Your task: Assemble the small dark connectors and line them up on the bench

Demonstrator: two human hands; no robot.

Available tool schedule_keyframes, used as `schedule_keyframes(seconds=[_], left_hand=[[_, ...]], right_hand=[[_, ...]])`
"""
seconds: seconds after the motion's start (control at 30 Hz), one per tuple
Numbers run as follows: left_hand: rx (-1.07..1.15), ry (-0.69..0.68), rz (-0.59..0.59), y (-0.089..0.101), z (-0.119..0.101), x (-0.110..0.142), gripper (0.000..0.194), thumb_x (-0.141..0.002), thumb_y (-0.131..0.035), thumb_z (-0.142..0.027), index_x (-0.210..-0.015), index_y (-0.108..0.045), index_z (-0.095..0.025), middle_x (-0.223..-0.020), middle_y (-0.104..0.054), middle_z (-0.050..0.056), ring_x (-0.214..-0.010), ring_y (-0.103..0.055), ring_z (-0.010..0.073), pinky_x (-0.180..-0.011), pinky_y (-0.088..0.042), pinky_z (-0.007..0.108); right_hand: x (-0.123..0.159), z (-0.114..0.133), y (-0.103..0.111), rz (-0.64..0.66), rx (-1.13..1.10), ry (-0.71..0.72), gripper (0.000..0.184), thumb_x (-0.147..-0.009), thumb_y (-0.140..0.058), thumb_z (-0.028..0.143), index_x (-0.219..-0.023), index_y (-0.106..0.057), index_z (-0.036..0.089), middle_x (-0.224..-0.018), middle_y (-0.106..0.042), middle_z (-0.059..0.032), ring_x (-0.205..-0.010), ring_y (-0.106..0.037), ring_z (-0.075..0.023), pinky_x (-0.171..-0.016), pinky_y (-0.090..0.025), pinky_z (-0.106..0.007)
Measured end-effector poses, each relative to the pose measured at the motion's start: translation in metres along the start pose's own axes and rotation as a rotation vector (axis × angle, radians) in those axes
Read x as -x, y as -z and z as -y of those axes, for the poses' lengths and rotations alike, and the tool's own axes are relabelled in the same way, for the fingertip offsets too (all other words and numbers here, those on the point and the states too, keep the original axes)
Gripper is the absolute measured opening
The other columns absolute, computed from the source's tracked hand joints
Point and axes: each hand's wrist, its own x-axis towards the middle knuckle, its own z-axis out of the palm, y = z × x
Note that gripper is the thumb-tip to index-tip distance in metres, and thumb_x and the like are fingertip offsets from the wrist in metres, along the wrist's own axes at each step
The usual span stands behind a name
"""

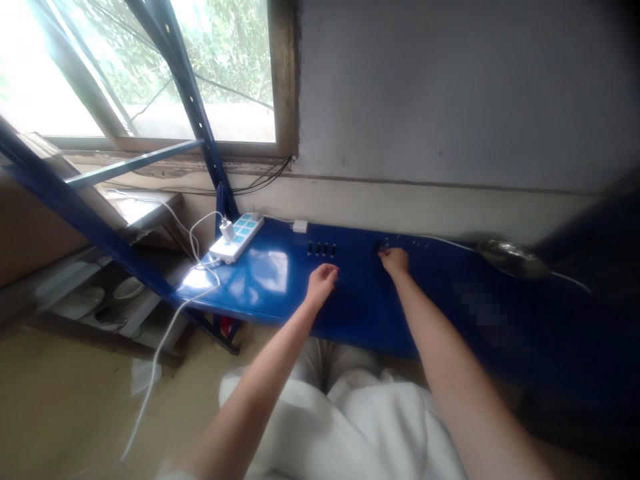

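My left hand [321, 283] hovers over the blue tabletop [360, 300] with its fingers curled together; anything between them is too small to make out. Just beyond it stand several small black cylinders [325, 251] with light ends, lined up in a row. Farther right, my right hand [396, 261] reaches down to the surface, thumb and fingers pinched beside some small dark pieces [382, 245]. Whether it grips one of these is hidden by the fingertips. Several tiny pale bits [417, 243] lie to the right of that hand.
A white power strip [237, 239] with a plugged-in charger [227, 230] lies at the left end, its white cable [170, 327] hanging over the edge. Near the wall is a white adapter [300, 227]. At right rests a shiny metal dish [515, 259]. A blue upright [187, 93] rises at left.
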Motion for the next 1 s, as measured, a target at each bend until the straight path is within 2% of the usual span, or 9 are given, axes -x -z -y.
schedule_keyframes(seconds=[0.27, 0.4, 0.5, 0.57, 0.63, 0.73, 0.8, 0.87, 1.0], left_hand=[[-0.003, -0.014, 0.007, 0.001, 0.001, 0.000, 0.017, -0.076, -0.052, -0.025, -0.083, -0.062, -0.013, -0.066, -0.057, 0.001, -0.050, -0.049, 0.0061, -0.047, -0.041, 0.017], [0.002, -0.009, 0.001, 0.000, 0.003, -0.001, 0.016, -0.076, -0.052, -0.024, -0.083, -0.062, -0.013, -0.063, -0.056, 0.000, -0.048, -0.048, 0.0053, -0.046, -0.039, 0.016], [0.002, -0.010, 0.006, 0.000, 0.004, -0.002, 0.017, -0.076, -0.052, -0.024, -0.083, -0.062, -0.013, -0.065, -0.057, 0.001, -0.049, -0.049, 0.0056, -0.046, -0.040, 0.016], [-0.001, -0.009, 0.009, 0.000, 0.003, -0.002, 0.016, -0.076, -0.052, -0.024, -0.083, -0.062, -0.013, -0.065, -0.057, 0.001, -0.049, -0.049, 0.0057, -0.046, -0.040, 0.016], [0.005, -0.008, 0.005, 0.000, 0.002, -0.002, 0.016, -0.076, -0.052, -0.024, -0.082, -0.062, -0.013, -0.064, -0.057, 0.001, -0.049, -0.048, 0.0056, -0.046, -0.040, 0.016], [0.017, -0.014, -0.006, 0.000, 0.002, -0.001, 0.016, -0.075, -0.052, -0.024, -0.081, -0.061, -0.013, -0.062, -0.056, 0.000, -0.049, -0.048, 0.0057, -0.046, -0.039, 0.016], [0.020, -0.024, -0.004, 0.000, 0.002, -0.001, 0.016, -0.076, -0.052, -0.026, -0.081, -0.061, -0.013, -0.063, -0.056, 0.000, -0.048, -0.048, 0.0058, -0.047, -0.039, 0.017], [0.021, -0.033, 0.002, 0.000, 0.002, -0.001, 0.017, -0.076, -0.052, -0.027, -0.080, -0.061, -0.013, -0.064, -0.056, 0.000, -0.048, -0.047, 0.0058, -0.047, -0.039, 0.018], [0.026, -0.027, 0.002, 0.000, 0.002, 0.000, 0.018, -0.075, -0.053, -0.029, -0.076, -0.060, -0.012, -0.062, -0.056, 0.000, -0.047, -0.047, 0.0062, -0.047, -0.039, 0.019]], right_hand=[[-0.004, 0.003, 0.005, 0.084, 0.021, 0.018, 0.009, -0.065, -0.065, 0.021, -0.070, -0.067, 0.014, -0.076, -0.068, -0.0139, -0.078, -0.064, -0.0254, -0.066, -0.047, -0.031], [-0.008, 0.001, 0.013, 0.244, -0.074, -0.097, 0.016, -0.064, -0.067, 0.021, -0.075, -0.065, 0.010, -0.059, -0.065, -0.0094, -0.061, -0.064, -0.0210, -0.058, -0.047, -0.029], [-0.003, -0.002, 0.023, 0.267, -0.132, -0.122, 0.016, -0.066, -0.065, 0.022, -0.077, -0.065, 0.010, -0.054, -0.063, -0.0071, -0.053, -0.062, -0.0177, -0.053, -0.047, -0.026], [0.007, 0.001, 0.028, 0.256, -0.125, -0.075, 0.014, -0.068, -0.063, 0.024, -0.071, -0.065, 0.011, -0.056, -0.064, -0.0076, -0.054, -0.062, -0.0175, -0.054, -0.047, -0.026], [0.023, 0.010, 0.030, 0.267, -0.099, 0.037, 0.014, -0.069, -0.063, 0.027, -0.067, -0.065, 0.013, -0.062, -0.066, -0.0080, -0.058, -0.063, -0.0177, -0.058, -0.047, -0.027], [0.050, 0.034, 0.024, 0.280, -0.150, 0.294, 0.015, -0.069, -0.063, 0.027, -0.077, -0.067, 0.016, -0.078, -0.069, -0.0070, -0.072, -0.063, -0.0166, -0.068, -0.048, -0.026], [0.064, 0.051, 0.013, 0.326, -0.199, 0.402, 0.021, -0.070, -0.062, 0.027, -0.087, -0.066, 0.015, -0.083, -0.068, -0.0065, -0.074, -0.062, -0.0150, -0.071, -0.047, -0.026], [0.073, 0.065, 0.001, 0.317, -0.191, 0.444, 0.023, -0.071, -0.061, 0.026, -0.091, -0.065, 0.015, -0.086, -0.067, -0.0065, -0.073, -0.061, -0.0144, -0.071, -0.047, -0.027], [0.075, 0.082, -0.020, 0.234, -0.082, 0.455, 0.022, -0.072, -0.061, 0.030, -0.089, -0.064, 0.017, -0.094, -0.063, -0.0075, -0.086, -0.058, -0.0181, -0.077, -0.045, -0.031]])
